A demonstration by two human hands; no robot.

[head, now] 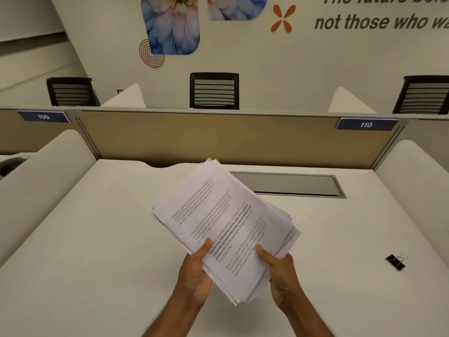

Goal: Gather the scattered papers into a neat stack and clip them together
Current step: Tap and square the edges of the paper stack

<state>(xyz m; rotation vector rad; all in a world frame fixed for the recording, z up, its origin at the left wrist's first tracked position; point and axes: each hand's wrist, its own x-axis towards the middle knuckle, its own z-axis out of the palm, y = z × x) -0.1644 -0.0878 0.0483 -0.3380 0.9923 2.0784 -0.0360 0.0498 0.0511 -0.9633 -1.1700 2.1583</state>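
Observation:
A thick stack of printed white papers [218,215] is held above the desk, turned diagonally, its edges uneven and fanned at the right side. My left hand [194,273] grips the stack's near left edge, thumb on top. My right hand [279,271] grips its near right edge, thumb on the top sheet. A black binder clip [396,261] with silver wire handles lies on the white desk [97,239] to the right, well apart from both hands.
A grey cable-tray lid [291,184] is set into the desk behind the papers. A tan partition [218,135] closes the far side, with white side dividers left and right. Black office chairs [214,91] stand beyond the partition.

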